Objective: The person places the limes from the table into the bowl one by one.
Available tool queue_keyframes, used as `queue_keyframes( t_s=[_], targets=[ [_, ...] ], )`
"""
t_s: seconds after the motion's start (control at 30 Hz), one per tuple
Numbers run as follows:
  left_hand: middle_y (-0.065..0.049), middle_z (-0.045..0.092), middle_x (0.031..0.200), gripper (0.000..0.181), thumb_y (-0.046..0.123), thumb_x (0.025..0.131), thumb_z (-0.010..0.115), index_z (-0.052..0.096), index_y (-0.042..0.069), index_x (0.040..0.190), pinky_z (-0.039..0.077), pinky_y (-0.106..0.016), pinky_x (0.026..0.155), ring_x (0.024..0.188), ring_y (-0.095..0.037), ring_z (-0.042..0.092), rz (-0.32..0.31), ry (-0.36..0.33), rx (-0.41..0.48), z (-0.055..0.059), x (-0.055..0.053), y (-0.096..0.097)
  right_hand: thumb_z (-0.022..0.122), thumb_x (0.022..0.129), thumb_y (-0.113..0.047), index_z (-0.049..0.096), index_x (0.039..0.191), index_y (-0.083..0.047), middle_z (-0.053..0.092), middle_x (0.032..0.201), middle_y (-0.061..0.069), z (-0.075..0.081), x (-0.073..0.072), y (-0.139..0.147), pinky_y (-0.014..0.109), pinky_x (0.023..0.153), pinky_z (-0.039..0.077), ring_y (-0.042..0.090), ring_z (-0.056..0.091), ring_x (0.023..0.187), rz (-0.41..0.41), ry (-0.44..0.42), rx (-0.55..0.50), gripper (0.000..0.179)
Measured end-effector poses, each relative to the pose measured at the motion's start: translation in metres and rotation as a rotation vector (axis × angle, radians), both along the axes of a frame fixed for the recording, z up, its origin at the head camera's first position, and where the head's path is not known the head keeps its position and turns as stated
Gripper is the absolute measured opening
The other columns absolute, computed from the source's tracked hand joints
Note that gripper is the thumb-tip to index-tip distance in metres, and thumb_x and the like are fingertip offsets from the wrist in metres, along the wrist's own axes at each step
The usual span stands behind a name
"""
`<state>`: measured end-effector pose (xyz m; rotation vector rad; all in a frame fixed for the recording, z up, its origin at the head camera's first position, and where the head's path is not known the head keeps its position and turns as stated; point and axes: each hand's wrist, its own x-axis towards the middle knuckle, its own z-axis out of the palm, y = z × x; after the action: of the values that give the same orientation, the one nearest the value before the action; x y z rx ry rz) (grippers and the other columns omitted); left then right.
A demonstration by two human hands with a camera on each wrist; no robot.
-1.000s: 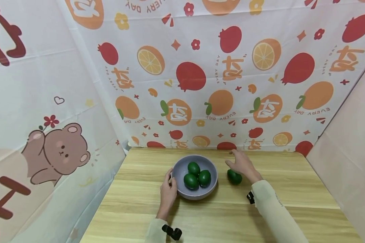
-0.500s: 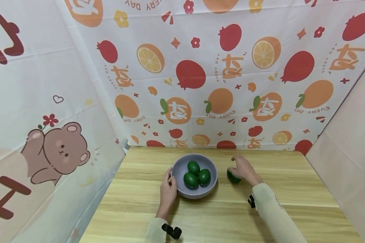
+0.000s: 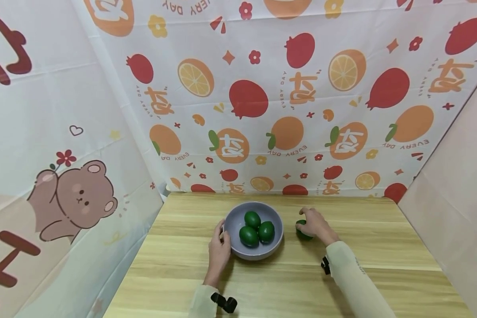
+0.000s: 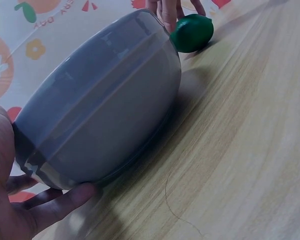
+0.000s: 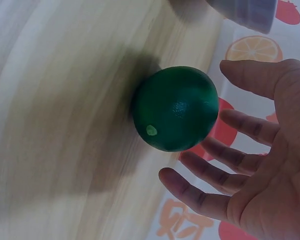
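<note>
A grey-purple bowl (image 3: 254,255) stands on the wooden table with several green limes (image 3: 249,236) inside. My left hand (image 3: 219,251) holds the bowl's left side; in the left wrist view its fingers (image 4: 65,204) reach under the lower edge of the wall. One more lime (image 5: 176,109) lies on the table to the right of the bowl. Over it is my right hand (image 3: 317,225), which partly hides it in the head view. The right wrist view shows that hand's thumb and fingers spread beside the lime, not curled round it.
The wooden table (image 3: 286,287) ends at a fruit-print cloth (image 3: 278,97) hanging behind it. A bear-print cloth (image 3: 83,194) hangs on the left and a pale cloth (image 3: 453,190) on the right. Black cameras (image 3: 224,303) are strapped to both wrists.
My right hand has come down and slightly nearer, from just beyond the single lime to over it. The left hand and the bowl have stayed in place.
</note>
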<state>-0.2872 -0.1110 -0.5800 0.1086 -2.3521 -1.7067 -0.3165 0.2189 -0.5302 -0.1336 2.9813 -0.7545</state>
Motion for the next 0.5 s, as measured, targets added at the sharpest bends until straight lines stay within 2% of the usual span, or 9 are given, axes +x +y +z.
queue_keyframes(
  t_s=[0.3, 0.5],
  targets=[
    [-0.028, 0.051, 0.149, 0.047, 0.012, 0.105, 0.047, 0.047, 0.014, 0.151, 0.059, -0.049, 0.094, 0.128, -0.044, 0.061, 0.001, 0.0, -0.006, 0.0009, -0.0002, 0.0004, 0.072, 0.093, -0.026, 0.057, 0.137, 0.002, 0.057, 0.135, 0.028, -0.0053, -0.001, 0.0021, 0.056, 0.097, 0.053, 0.04, 0.059, 0.118, 0.007, -0.035, 0.026, 0.053],
    [-0.027, 0.051, 0.15, 0.047, 0.014, 0.105, 0.047, 0.046, 0.017, 0.152, 0.061, -0.047, 0.092, 0.126, -0.043, 0.062, -0.004, -0.021, 0.0, 0.0014, 0.0007, -0.0004, 0.073, 0.092, -0.023, 0.057, 0.136, 0.003, 0.058, 0.135, 0.027, -0.0064, -0.0006, 0.0015, 0.054, 0.095, 0.055, 0.038, 0.061, 0.116, 0.011, -0.052, 0.022, 0.053]
  ],
)
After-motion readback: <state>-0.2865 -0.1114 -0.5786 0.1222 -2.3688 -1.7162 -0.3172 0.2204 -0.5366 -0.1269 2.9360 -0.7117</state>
